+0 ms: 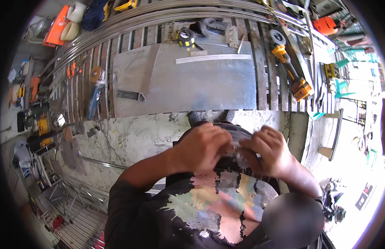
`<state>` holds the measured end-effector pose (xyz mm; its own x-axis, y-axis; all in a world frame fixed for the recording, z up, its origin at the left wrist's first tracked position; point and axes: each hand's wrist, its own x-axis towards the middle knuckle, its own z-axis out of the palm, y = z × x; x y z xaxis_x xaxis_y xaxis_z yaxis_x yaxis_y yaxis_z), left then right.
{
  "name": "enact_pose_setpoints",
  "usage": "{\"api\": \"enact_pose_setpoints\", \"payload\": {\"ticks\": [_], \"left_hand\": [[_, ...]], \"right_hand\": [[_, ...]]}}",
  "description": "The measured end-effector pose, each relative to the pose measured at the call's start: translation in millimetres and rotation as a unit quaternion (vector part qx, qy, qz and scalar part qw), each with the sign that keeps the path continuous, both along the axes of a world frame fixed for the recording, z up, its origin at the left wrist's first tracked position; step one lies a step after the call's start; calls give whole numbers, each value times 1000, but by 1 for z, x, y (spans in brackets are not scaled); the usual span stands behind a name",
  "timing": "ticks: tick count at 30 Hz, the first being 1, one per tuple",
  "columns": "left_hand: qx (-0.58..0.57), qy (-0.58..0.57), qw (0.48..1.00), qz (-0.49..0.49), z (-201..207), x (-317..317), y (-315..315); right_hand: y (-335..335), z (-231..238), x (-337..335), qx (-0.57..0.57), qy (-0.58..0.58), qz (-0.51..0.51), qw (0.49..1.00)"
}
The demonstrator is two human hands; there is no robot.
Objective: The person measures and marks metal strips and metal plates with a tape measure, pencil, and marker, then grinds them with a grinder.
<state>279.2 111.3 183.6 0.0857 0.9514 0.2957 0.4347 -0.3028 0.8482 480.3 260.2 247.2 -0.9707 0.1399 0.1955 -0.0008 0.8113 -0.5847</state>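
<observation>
My left hand (205, 145) and my right hand (270, 150) are raised in front of my body, a short way apart, on the near side of the slatted workbench. Both have curled fingers with the tips turned toward each other. They are somewhat blurred, and whatever may be pinched in them is too small or hidden to make out. Just beneath them is my dark shirt (209, 203) with its pale, multicoloured print. Beyond my hands, a grey metal sheet (192, 89) lies on the bench, with a light metal strip (213, 59) on it.
A yellow-and-black tape measure (185, 37) and dark gloves (211, 27) lie behind the sheet. A square (130, 96) rests on its left. Angle grinders flank it, one blue (94, 97), one yellow (288, 66). Long metal tubes (171, 14) run along the back.
</observation>
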Motion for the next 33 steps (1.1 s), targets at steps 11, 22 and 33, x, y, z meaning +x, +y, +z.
{"api": "enact_pose_setpoints", "payload": {"ticks": [11,22,33], "left_hand": [[-117,312,841,427,-225,-143,35],[-147,434,832,312,-224,-98,-5],[-257,430,813,295,-227,-85,4]], "right_hand": [[15,-129,88,-68,-342,-344,872],[23,-198,98,-30,-287,-392,874],[87,-258,29,82,-301,-313,897]]}}
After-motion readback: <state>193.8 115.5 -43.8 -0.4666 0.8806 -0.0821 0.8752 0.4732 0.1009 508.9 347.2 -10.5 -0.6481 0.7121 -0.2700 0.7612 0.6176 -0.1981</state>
